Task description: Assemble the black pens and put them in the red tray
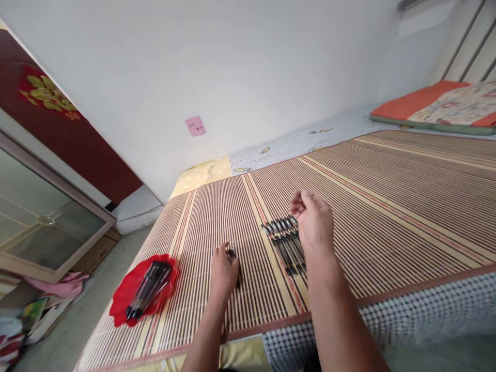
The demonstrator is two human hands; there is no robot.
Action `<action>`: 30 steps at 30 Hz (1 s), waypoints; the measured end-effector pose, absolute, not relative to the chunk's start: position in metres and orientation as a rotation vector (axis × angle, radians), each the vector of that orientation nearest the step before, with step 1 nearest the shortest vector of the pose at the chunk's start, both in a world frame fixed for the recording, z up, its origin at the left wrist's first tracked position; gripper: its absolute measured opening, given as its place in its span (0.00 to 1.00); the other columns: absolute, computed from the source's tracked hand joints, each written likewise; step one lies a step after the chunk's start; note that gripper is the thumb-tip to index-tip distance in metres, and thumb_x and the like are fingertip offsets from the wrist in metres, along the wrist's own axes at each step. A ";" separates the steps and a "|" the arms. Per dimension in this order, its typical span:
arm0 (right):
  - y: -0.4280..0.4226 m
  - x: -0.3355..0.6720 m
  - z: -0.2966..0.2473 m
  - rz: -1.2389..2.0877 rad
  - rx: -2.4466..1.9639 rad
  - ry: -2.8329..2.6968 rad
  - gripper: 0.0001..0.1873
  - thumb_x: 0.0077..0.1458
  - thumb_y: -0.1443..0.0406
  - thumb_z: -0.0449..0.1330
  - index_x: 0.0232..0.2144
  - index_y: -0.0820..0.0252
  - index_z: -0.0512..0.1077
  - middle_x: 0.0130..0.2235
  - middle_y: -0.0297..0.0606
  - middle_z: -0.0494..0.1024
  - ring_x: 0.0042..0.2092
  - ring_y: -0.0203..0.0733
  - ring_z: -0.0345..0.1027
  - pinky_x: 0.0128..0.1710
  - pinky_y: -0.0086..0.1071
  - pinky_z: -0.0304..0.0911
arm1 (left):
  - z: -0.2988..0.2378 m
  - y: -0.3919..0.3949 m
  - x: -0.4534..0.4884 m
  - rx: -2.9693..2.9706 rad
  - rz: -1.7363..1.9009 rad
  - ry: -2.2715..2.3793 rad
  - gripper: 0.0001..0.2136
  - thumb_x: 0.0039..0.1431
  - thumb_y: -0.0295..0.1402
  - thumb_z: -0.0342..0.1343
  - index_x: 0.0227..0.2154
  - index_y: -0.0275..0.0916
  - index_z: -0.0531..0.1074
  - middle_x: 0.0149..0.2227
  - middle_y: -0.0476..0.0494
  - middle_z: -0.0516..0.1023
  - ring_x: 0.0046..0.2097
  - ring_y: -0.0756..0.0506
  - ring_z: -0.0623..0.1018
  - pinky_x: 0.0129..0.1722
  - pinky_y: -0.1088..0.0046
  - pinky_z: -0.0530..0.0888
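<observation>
My left hand (222, 271) rests on the striped bamboo mat (387, 206), fingers closed round a black pen (233, 261) whose tip pokes out past the fingers. My right hand (314, 219) hovers above a row of several black pens (284, 243) lying side by side on the mat. Its fingers are loosely curled with thumb and forefinger near each other, and nothing shows between them. To the left, a red plate (124, 302) holds a bundle of several more black pens (149, 289).
The mat covers a bed with a checked sheet (426, 320) at its front edge. An orange-edged pillow (437, 108) lies at the far right. A white wall with a pink note (195, 125) is behind. A glass-fronted cabinet (42, 217) stands at left, clutter on the floor.
</observation>
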State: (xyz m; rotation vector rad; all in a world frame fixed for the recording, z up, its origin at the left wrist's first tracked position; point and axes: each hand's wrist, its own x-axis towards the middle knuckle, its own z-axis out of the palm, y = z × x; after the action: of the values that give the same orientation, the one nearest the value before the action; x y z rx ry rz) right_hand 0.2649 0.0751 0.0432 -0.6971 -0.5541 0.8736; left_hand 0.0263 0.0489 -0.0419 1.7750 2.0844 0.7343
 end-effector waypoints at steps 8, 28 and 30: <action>0.082 0.244 0.029 0.989 -0.988 -0.941 0.11 0.56 0.56 0.63 0.31 0.58 0.75 0.31 0.36 0.78 0.29 0.37 0.71 0.28 0.30 0.65 | -0.048 0.039 0.010 1.872 0.622 2.227 0.16 0.58 0.37 0.64 0.45 0.37 0.70 0.45 0.37 0.74 0.49 0.37 0.77 0.47 0.63 0.73; 0.066 0.138 -0.014 0.799 -1.695 -2.240 0.09 0.61 0.64 0.60 0.28 0.58 0.69 0.31 0.37 0.75 0.33 0.40 0.68 0.29 0.31 0.48 | -0.032 0.045 -0.016 1.195 1.164 1.881 0.13 0.50 0.30 0.62 0.19 0.42 0.63 0.19 0.51 0.68 0.26 0.46 0.72 0.29 0.71 0.61; 0.064 0.132 -0.016 0.726 -1.731 -2.249 0.09 0.63 0.62 0.60 0.31 0.59 0.72 0.32 0.40 0.78 0.35 0.42 0.71 0.30 0.32 0.49 | -0.033 0.047 -0.022 1.019 1.334 1.673 0.12 0.51 0.35 0.61 0.22 0.42 0.62 0.18 0.53 0.67 0.22 0.48 0.70 0.26 0.72 0.62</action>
State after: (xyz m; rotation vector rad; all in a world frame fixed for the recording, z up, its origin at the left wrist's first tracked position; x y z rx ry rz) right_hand 0.1317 0.0641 -0.0163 -1.7314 -2.2489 0.7258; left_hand -0.0220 0.0474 -0.0335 1.0186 1.6725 1.3343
